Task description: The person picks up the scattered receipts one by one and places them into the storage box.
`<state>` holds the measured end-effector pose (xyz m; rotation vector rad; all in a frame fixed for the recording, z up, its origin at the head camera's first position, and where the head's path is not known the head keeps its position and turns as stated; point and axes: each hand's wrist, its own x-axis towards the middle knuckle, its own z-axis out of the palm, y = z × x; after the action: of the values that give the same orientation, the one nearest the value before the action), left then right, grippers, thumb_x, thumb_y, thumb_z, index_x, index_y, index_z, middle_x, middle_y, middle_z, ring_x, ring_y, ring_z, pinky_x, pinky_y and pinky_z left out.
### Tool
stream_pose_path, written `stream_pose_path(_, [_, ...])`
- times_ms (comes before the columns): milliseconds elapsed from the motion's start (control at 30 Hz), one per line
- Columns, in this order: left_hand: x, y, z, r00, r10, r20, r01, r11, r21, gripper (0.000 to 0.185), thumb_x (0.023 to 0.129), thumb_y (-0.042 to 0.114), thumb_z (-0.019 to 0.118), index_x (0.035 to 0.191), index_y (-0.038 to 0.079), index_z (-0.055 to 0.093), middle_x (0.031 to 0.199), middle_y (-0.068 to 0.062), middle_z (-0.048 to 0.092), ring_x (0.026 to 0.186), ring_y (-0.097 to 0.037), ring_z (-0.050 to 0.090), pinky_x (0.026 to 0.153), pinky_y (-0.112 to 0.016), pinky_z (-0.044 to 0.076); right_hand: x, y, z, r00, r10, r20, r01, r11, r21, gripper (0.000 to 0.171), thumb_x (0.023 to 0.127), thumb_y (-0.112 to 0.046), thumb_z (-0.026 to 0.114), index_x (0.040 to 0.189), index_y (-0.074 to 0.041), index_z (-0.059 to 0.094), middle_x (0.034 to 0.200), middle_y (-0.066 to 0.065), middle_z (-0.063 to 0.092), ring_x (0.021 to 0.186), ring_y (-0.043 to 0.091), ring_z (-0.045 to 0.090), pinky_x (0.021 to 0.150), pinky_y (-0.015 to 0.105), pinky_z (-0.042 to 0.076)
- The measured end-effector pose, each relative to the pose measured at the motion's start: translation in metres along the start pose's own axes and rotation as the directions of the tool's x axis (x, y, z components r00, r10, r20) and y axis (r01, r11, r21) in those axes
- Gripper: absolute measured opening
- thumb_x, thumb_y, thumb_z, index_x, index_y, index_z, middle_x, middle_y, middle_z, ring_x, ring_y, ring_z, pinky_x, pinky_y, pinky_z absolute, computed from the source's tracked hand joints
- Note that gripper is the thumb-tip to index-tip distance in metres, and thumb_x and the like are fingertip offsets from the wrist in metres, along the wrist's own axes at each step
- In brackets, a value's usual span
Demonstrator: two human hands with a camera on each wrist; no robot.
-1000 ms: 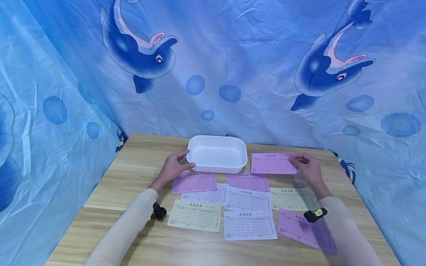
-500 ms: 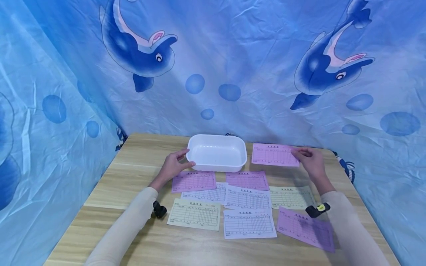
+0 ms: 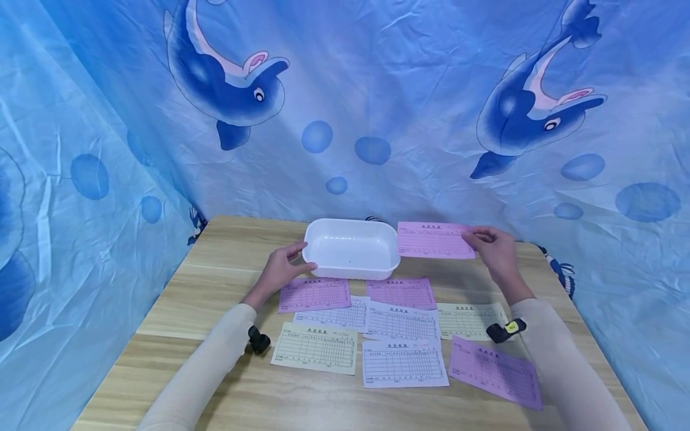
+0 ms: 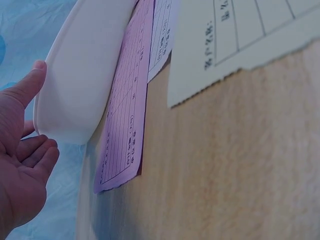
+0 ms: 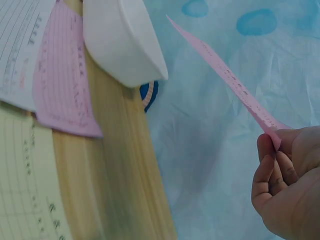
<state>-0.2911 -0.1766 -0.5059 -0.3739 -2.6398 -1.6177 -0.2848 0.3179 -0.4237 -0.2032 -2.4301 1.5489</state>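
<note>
In the head view, my right hand [image 3: 493,248] pinches the right edge of a pink receipt slip [image 3: 435,240] between thumb and fingers. The slip is lifted off the table, its left edge beside the right end of a white plastic tub [image 3: 353,273]. The right wrist view shows this pink slip [image 5: 227,77] nearly edge-on, gripped by the right hand [image 5: 287,175]. At the tub's left end, my left hand [image 3: 280,267] holds the rim, thumb at the front corner and fingers at the side. The left wrist view has the left hand [image 4: 25,150] against the tub [image 4: 80,75].
Pink slips [image 3: 314,295] [image 3: 401,294] [image 3: 495,372], white slips [image 3: 404,364] [image 3: 401,321] and yellowish slips [image 3: 315,348] [image 3: 469,320] lie on the wooden table [image 3: 226,395], some overlapping. A blue dolphin-print cloth [image 3: 409,191] hangs behind the table's back edge.
My right hand has raised the pink slip, then moved it left toward the tub. The left hand and the tub stay in place.
</note>
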Motion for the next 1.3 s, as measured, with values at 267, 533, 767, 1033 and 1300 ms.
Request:
stream_pose_path(267, [0.000, -0.001, 0.000, 1.000, -0.011, 0.001, 0.011, 1.000, 0.002, 0.081, 0.084, 0.037, 0.085, 0.148, 0.002, 0.051, 0.157, -0.017, 0.044, 0.140, -0.038, 0.048, 0.115, -0.043, 0.045, 0.004, -0.019, 0.022, 1.000, 0.020, -0.001, -0.020, 0.997, 0.074, 0.033, 0.093, -0.021, 0.078, 0.116, 0.000, 0.068, 0.084, -0.019, 0.068, 0.081, 0.000, 0.067, 0.067, 0.012, 0.057])
stream_pose_path(533, [0.000, -0.001, 0.000, 1.000, -0.018, 0.003, 0.018, 1.000, -0.004, 0.080, 0.084, 0.037, 0.085, 0.147, 0.002, 0.052, 0.157, -0.016, 0.045, 0.141, -0.038, 0.047, 0.116, -0.044, 0.044, 0.004, -0.033, 0.048, 0.999, 0.042, 0.013, -0.044, 0.992, 0.119, 0.032, 0.092, -0.018, 0.078, 0.116, 0.002, 0.069, 0.088, -0.010, 0.071, 0.081, 0.003, 0.068, 0.067, 0.014, 0.058])
stream_pose_path(767, [0.000, -0.001, 0.000, 1.000, -0.014, 0.000, 0.014, 1.000, 0.004, 0.079, 0.085, 0.036, 0.085, 0.147, 0.002, 0.052, 0.157, -0.017, 0.045, 0.141, -0.036, 0.047, 0.116, -0.043, 0.044, 0.005, -0.041, 0.071, 0.996, 0.079, 0.035, -0.082, 0.992, 0.101, 0.030, 0.094, -0.018, 0.076, 0.118, -0.001, 0.069, 0.105, 0.007, 0.073, 0.085, 0.006, 0.068, 0.071, 0.016, 0.059])
stream_pose_path(1033, [0.001, -0.001, -0.001, 1.000, -0.011, 0.003, 0.011, 1.000, 0.004, 0.078, 0.085, 0.035, 0.085, 0.147, 0.001, 0.052, 0.157, -0.017, 0.044, 0.142, -0.036, 0.047, 0.116, -0.043, 0.044, 0.008, -0.046, 0.098, 0.995, 0.094, 0.033, -0.097, 0.985, 0.141, 0.028, 0.092, -0.017, 0.078, 0.114, -0.001, 0.072, 0.105, 0.010, 0.075, 0.083, 0.007, 0.069, 0.074, 0.021, 0.060])
stream_pose_path(1300, [0.000, 0.001, -0.001, 1.000, -0.016, 0.003, 0.016, 1.000, 0.018, 0.081, 0.083, 0.038, 0.086, 0.147, 0.001, 0.052, 0.156, -0.019, 0.045, 0.140, -0.038, 0.049, 0.115, -0.046, 0.045, 0.011, -0.051, 0.123, 0.989, 0.134, 0.058, -0.141, 0.976, 0.164, 0.029, 0.091, -0.016, 0.079, 0.115, 0.000, 0.073, 0.111, 0.017, 0.074, 0.083, 0.010, 0.070, 0.072, 0.020, 0.061])
